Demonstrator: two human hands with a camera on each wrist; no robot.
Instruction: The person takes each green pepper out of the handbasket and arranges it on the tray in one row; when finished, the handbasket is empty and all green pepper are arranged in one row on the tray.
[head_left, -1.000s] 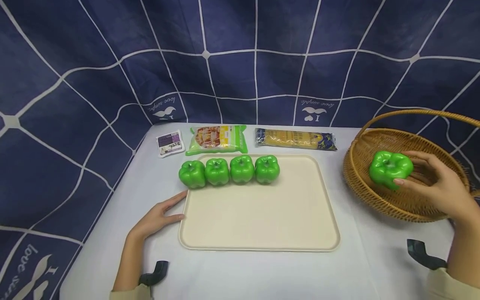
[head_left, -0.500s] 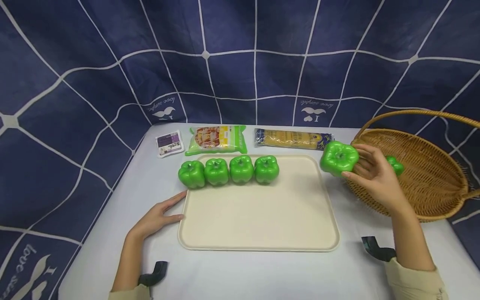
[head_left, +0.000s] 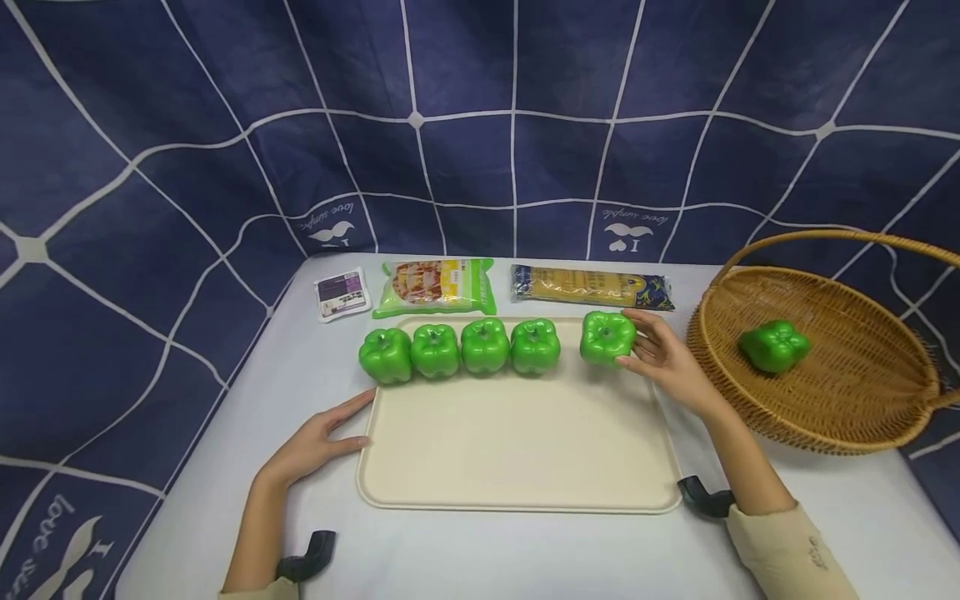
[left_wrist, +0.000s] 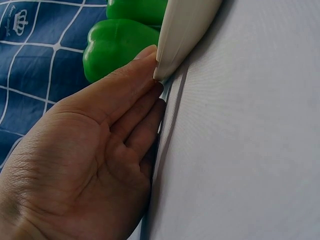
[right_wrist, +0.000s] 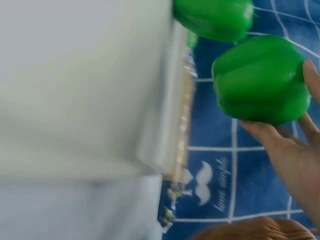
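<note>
My right hand (head_left: 667, 367) holds a green bell pepper (head_left: 606, 337) over the back right part of a cream tray (head_left: 517, 450), thumb and fingers on its right side. In the right wrist view this pepper (right_wrist: 262, 82) hangs apart from the tray surface. Several more green bell peppers (head_left: 484, 346) stand in a row along the tray's back edge, to the left of the held one. At the tray's left edge rests my left hand (head_left: 311, 446), thumb and index finger spread. The left wrist view has its fingertips (left_wrist: 146, 52) right at the tray rim.
On the right stands a wicker basket (head_left: 847, 367) with a tall handle and one green pepper (head_left: 776, 346) inside. Behind the tray lie a small purple-and-white packet (head_left: 342, 294), a green food bag (head_left: 435, 286) and a long yellow-and-blue pack (head_left: 592, 286). Blue checked cloth (head_left: 465, 158) hangs behind.
My right hand has carried the green bell pepper left, out of the basket and over the tray's back right. Another pepper in the basket has come into sight. The left hand stays put.
</note>
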